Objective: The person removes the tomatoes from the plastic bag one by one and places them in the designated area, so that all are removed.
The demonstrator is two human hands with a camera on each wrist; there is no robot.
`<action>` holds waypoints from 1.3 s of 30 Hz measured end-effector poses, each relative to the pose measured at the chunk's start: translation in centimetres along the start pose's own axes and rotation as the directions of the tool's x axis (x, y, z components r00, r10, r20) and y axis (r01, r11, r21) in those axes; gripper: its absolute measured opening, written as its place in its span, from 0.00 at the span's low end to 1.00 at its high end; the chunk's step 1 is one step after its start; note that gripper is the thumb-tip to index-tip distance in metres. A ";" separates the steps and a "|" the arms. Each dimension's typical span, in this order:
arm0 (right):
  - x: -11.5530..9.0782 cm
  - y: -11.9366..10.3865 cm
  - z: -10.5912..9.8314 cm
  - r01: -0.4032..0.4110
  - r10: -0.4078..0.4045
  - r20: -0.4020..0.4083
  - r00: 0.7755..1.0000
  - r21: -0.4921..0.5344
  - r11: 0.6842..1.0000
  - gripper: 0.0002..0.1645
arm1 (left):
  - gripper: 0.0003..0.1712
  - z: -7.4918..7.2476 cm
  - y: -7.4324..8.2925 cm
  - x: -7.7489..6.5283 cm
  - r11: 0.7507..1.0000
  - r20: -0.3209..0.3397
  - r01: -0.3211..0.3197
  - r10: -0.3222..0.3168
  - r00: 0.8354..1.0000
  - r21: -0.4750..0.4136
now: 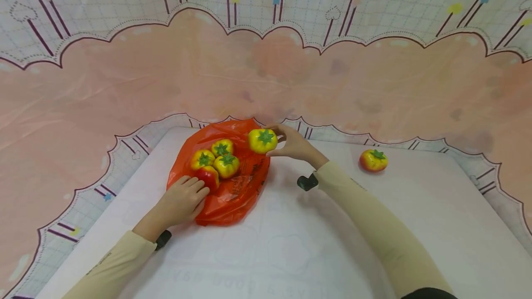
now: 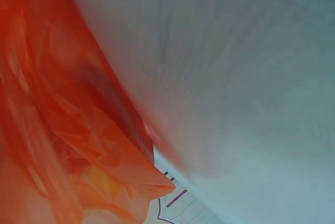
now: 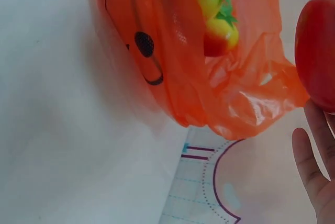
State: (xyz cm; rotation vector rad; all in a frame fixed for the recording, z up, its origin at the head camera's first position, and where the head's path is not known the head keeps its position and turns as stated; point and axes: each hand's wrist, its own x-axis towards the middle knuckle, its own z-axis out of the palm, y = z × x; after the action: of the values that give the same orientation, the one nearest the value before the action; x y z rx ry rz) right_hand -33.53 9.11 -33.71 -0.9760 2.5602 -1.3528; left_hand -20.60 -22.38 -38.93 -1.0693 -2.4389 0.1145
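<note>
My right hand holds a yellow persimmon with a green leafy top between thumb and fingers, over the right rim of an orange-red plastic bag. From the right wrist, this held persimmon shows a red underside. Several more persimmons lie together in the open bag, one with its red side up. My left hand grips the bag's near-left rim beside that one, its fingers curled over the edge. The left wrist view shows mostly the bag's side; the hand is out of sight there.
One more persimmon sits apart on the white table, right of the right forearm. Behind the table hangs a patterned pink and white cloth. Each wrist carries a small black device.
</note>
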 end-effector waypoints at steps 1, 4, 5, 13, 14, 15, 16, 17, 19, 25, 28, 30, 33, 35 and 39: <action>-0.1 -0.1 -0.1 0.000 0.000 -0.001 1.000 -0.003 1.000 0.40 | 0.14 0.0 0.0 0.0 1.000 -0.004 -0.002 0.002 1.000 -0.001; -0.4 -0.3 -0.5 -0.001 0.001 -0.002 1.000 -0.018 1.000 0.41 | 0.14 0.0 -0.1 -0.1 1.000 -0.011 -0.004 0.004 1.000 -0.004; -0.6 -0.3 -0.6 0.000 0.000 -0.002 1.000 -0.025 1.000 0.41 | 0.14 0.1 -0.1 -0.1 1.000 -0.011 -0.004 0.004 1.000 -0.005; -1.6 -0.9 -1.6 -0.001 0.002 0.011 1.000 -0.088 0.996 0.44 | 0.15 0.2 -0.1 -0.2 1.000 -0.026 -0.018 0.018 1.000 -0.002; -1.8 -1.0 -1.7 -0.010 0.011 0.012 1.000 -0.093 0.996 0.44 | 0.15 0.2 -0.1 -0.2 1.000 -0.026 -0.019 0.019 0.999 0.000; -1.9 -1.0 -1.9 -0.018 0.019 0.013 1.000 -0.099 0.995 0.44 | 0.15 0.2 -0.1 -0.2 1.000 -0.024 -0.018 0.018 1.000 0.002; -2.1 -1.1 -2.0 -0.026 0.028 0.014 1.000 -0.104 0.994 0.44 | 0.15 0.2 -0.1 -0.2 1.000 -0.022 -0.017 0.017 1.000 0.002; -2.2 -1.2 -2.1 -0.034 0.036 0.014 0.999 -0.108 0.994 0.44 | 0.15 0.1 -0.1 -0.3 1.000 -0.020 -0.016 0.016 1.000 0.002; -2.5 -1.4 -2.3 -0.049 0.051 0.014 0.999 -0.121 0.991 0.44 | 0.15 0.1 -0.1 -0.3 1.000 -0.014 -0.012 0.012 1.000 -0.001; -3.4 -1.9 -3.1 -0.055 0.058 0.013 0.998 -0.145 0.988 0.43 | 0.14 0.1 0.0 -0.4 1.000 0.002 -0.001 0.001 1.000 -0.006; -4.1 -2.1 -3.7 -0.062 0.064 0.007 0.998 -0.175 0.983 0.43 | 0.14 0.0 0.1 -0.4 1.000 0.007 0.003 -0.003 1.000 -0.008; -4.6 -2.1 -4.1 -0.063 0.064 -0.002 0.998 -0.203 0.977 0.43 | 0.14 0.0 0.1 -0.4 1.000 0.008 0.008 -0.008 1.000 -0.011; -5.4 -2.0 -4.8 -0.056 0.054 -0.018 0.998 -0.231 0.971 0.43 | 0.14 0.0 0.0 -0.4 1.000 0.010 0.016 -0.016 1.000 -0.016; -5.9 -1.8 -5.3 -0.053 0.047 -0.028 0.998 -0.239 0.970 0.44 | 0.14 -0.1 0.0 -0.4 1.000 0.010 0.019 -0.019 1.000 -0.020; -6.9 -1.5 -6.3 -0.056 0.048 -0.038 0.998 -0.241 0.969 0.45 | 0.14 -0.1 -0.1 -0.3 0.999 0.014 0.023 -0.023 1.000 -0.022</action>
State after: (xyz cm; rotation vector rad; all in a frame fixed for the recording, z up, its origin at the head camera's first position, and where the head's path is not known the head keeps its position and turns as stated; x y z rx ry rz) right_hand -29.52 16.98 -30.16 -0.9191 2.8027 -1.0697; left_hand -20.42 -22.70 -38.97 -1.0526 -2.4695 0.0874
